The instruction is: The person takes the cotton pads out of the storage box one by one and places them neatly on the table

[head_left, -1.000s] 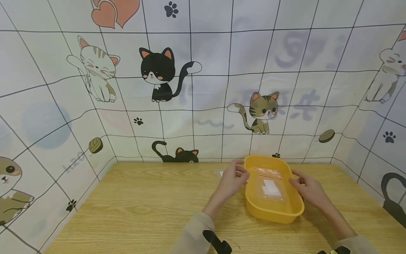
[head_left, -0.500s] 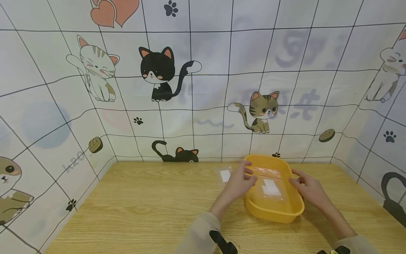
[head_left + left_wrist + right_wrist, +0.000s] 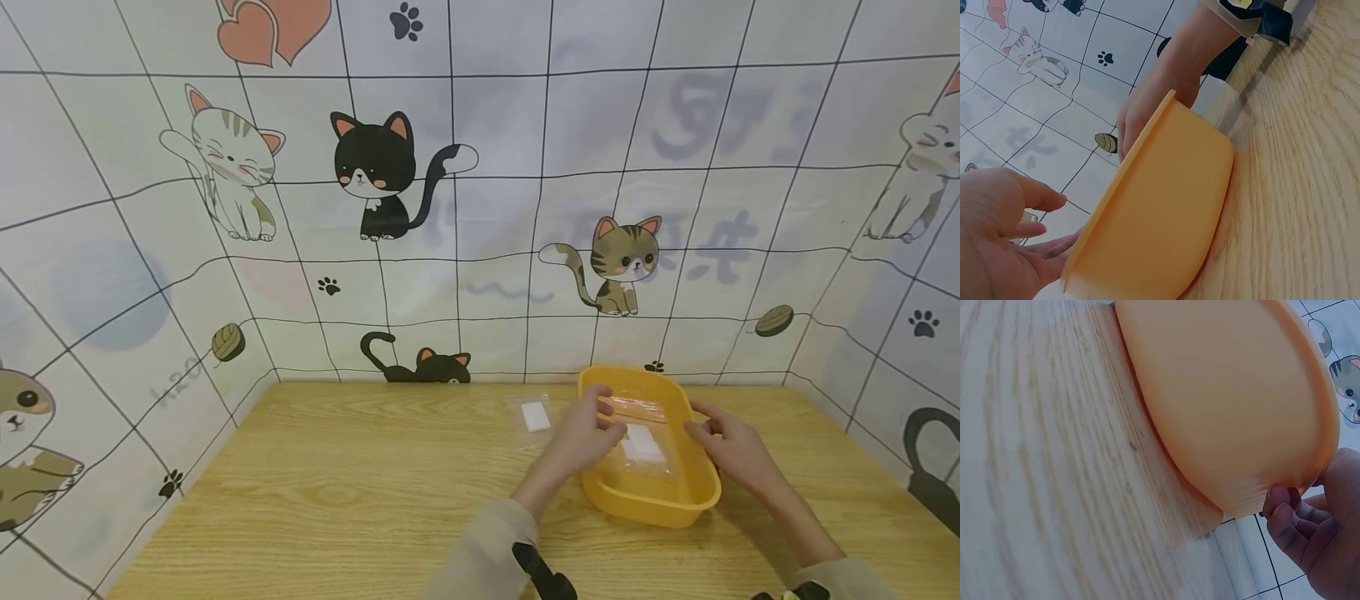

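Observation:
A yellow plastic tray [image 3: 651, 510] with rounded corners stands on the table's right half in the head view. Inside lies a clear zip bag [image 3: 642, 447] with white pieces in it, partly hidden by my left hand. My left hand [image 3: 583, 435] hovers over the tray's left rim, fingers loosely bent and apart, nothing between them. In the left wrist view its fingers [image 3: 1054, 250] are right at the rim. My right hand [image 3: 729, 446] pinches the right rim, thumb inside and fingers [image 3: 1280, 515] against the outer wall.
Left of the tray, another clear bag [image 3: 534, 417] with a white rectangle lies flat on the wooden table [image 3: 337, 492]. A white cloth [image 3: 495, 208] with black grid lines and cartoon cats rises behind the table and at both sides.
My left hand has moved right, from beside the tray's left rim to over it, uncovering the bag on the table. The right hand and tray have stayed in place.

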`<action>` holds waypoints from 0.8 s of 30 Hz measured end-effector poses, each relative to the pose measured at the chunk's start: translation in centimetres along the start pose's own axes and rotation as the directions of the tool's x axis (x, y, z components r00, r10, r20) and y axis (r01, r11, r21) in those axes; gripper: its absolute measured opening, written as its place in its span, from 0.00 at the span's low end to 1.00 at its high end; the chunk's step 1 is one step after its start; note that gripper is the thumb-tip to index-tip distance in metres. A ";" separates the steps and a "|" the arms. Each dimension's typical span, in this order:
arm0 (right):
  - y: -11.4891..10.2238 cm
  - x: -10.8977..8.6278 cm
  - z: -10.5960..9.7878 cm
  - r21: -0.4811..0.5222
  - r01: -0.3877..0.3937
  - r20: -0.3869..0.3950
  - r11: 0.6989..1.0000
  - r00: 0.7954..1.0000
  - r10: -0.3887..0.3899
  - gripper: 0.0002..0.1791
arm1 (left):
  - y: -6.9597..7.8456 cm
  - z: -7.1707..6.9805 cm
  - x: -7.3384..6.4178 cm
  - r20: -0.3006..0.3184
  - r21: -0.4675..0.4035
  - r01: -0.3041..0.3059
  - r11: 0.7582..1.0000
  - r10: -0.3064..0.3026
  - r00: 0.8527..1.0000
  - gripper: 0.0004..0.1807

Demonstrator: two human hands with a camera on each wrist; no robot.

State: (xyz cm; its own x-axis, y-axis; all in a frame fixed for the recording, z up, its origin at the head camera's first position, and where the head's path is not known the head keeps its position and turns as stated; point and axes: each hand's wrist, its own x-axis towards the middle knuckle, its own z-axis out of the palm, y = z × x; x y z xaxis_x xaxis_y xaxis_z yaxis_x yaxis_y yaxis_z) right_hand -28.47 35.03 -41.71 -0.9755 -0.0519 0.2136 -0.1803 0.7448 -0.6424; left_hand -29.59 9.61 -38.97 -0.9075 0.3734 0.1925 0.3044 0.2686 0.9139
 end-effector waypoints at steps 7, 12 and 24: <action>0.0 0.0 0.0 0.010 0.002 -0.002 1.000 1.000 -0.002 0.32 | 0.4 1.0 0.1 0.030 0.035 0.014 0.999 -0.015 0.999 0.29; 0.1 0.0 0.1 0.019 -0.002 0.001 1.000 1.000 0.002 0.32 | 1.0 1.6 0.0 0.028 0.076 0.041 0.996 -0.043 0.999 0.30; 0.2 0.0 0.0 0.015 0.009 -0.003 1.000 1.000 -0.009 0.32 | 1.1 2.5 0.4 0.035 0.143 0.132 0.981 -0.138 0.990 0.31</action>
State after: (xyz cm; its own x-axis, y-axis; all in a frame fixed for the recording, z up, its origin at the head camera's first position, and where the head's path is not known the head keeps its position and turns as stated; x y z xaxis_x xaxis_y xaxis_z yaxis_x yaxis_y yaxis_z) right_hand -28.50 35.12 -41.85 -0.9735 -0.0564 0.2216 -0.1908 0.7342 -0.6515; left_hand -28.92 12.27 -38.76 -0.9300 0.3639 0.0516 0.2202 0.4393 0.8710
